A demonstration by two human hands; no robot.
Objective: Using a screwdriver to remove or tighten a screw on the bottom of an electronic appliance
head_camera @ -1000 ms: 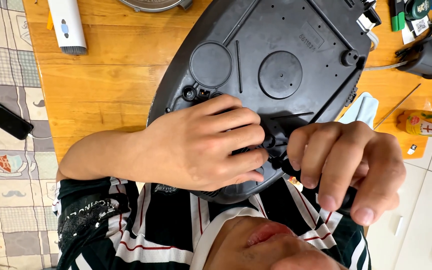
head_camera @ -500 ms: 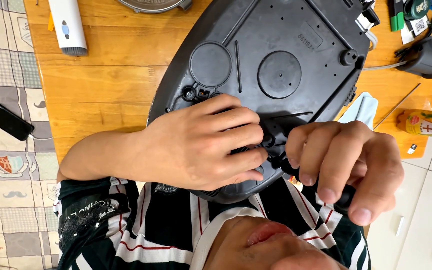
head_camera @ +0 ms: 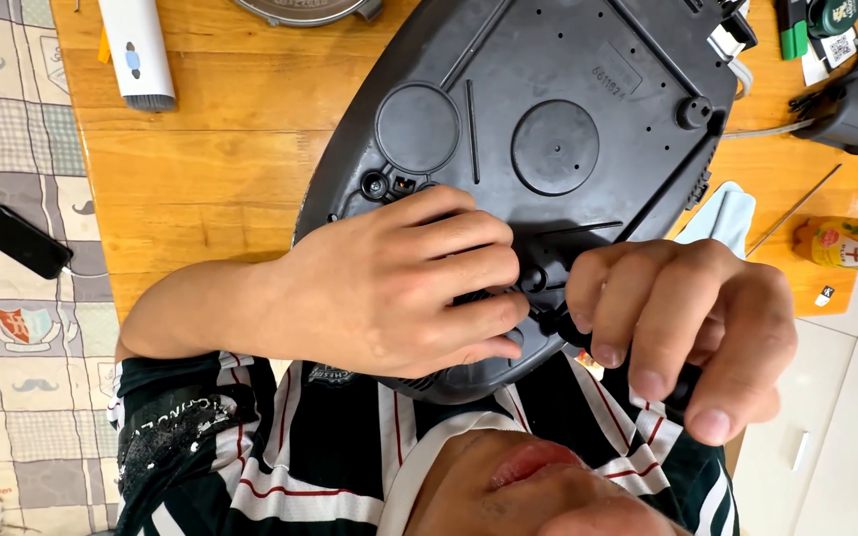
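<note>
A big dark grey plastic appliance base (head_camera: 548, 109) lies upside down on the wooden table (head_camera: 201, 179), its near edge against the person's striped shirt (head_camera: 330, 467). Its underside shows two round raised discs, a long rib and a small knob near the far right edge.

The left hand (head_camera: 389, 288) lies flat on the near part of the base, fingers spread and curled over the plastic, pressing it down; it grips nothing, it only rests on the shell. The right hand (head_camera: 687, 318) is closed around the black handle of a screwdriver (head_camera: 573, 333), fingers bunched tightly on it, and the tool's tip meets the base right beside the left fingertips. The two hands sit close together, almost touching at the fingers.

At the far left of the table lies a white tube-shaped device (head_camera: 136, 50) with a grey end. A round metal object (head_camera: 300, 10) peeks in at the top edge. On the right, a dark grey cup-like part (head_camera: 856, 109) and cables lie near a thin metal rod (head_camera: 791, 213), a pale blue cloth (head_camera: 722, 213) and a yellow bottle (head_camera: 851, 243) on its side. A black phone (head_camera: 22, 241) lies on the patchwork floor mat (head_camera: 12, 337) left of the table.
</note>
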